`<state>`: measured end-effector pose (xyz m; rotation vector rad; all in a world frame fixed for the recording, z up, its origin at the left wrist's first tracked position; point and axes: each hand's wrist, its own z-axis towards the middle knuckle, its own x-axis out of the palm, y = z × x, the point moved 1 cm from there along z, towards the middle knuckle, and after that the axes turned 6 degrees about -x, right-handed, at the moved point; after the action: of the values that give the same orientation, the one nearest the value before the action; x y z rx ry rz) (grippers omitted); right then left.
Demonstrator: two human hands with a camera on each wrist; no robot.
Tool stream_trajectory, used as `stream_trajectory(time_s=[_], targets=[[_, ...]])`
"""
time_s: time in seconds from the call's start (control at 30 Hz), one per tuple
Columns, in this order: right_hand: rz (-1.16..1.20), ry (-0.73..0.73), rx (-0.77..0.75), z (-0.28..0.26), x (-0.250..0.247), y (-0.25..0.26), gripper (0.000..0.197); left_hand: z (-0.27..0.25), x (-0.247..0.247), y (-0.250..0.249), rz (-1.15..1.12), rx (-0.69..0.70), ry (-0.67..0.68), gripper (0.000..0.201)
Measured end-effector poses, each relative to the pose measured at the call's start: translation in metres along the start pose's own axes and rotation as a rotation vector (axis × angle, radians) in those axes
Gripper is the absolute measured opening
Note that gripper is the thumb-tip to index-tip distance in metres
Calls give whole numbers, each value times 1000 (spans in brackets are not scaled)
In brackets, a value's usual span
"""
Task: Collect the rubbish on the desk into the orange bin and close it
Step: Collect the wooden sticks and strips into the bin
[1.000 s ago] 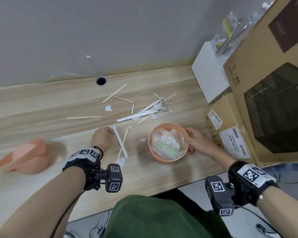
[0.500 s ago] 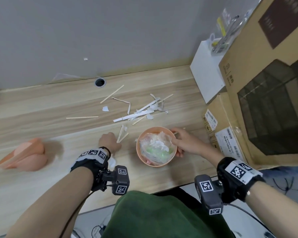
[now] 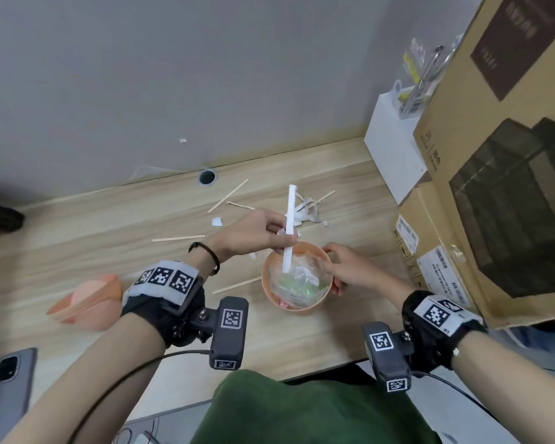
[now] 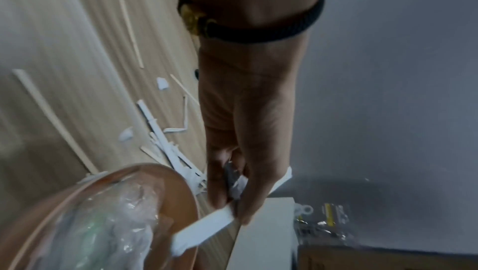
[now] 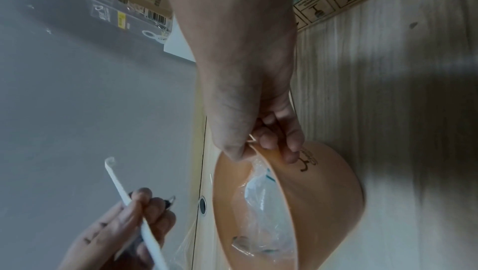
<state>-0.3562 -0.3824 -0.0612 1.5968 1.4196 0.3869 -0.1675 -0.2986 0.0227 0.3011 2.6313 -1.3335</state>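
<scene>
Left hand (image 3: 257, 233) is raised over the desk (image 3: 77, 251), its fingers (image 4: 243, 202) pinched together on a long white strip (image 3: 289, 229) plus a small white scrap. The strip stands nearly upright, its lower end dipping into the orange bin (image 3: 297, 280). The bin sits on the desk near the front edge, open, with crumpled clear plastic (image 3: 297, 277) and something green inside.

Right hand (image 3: 350, 267) holds the bin at its right rim: thumb inside the rim, fingers (image 5: 289, 145) curled on the outer wall.

The orange lid (image 3: 87, 302) lies on the desk well to the left of the bin, apart from it.

More rubbish lies on the desk beyond the bin: wooden sticks (image 3: 178, 238), a heap of white paper bits (image 3: 308, 209), a small white scrap (image 3: 217, 222). One stick (image 3: 236, 285) lies just left of the bin.

Cardboard boxes (image 3: 510, 155) stand at the right; a phone (image 3: 10, 398) at the lower left.
</scene>
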Motion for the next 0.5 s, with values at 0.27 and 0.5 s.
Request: stream_trajectory(time_s=[0.27,0.5], targets=[[-16,-1,13,2,-1,-3,20,8,24,12,277,-238,305,39],[-13,-4,24,6,-1,-3,26,8,-9,24,31,-95,-104,26]])
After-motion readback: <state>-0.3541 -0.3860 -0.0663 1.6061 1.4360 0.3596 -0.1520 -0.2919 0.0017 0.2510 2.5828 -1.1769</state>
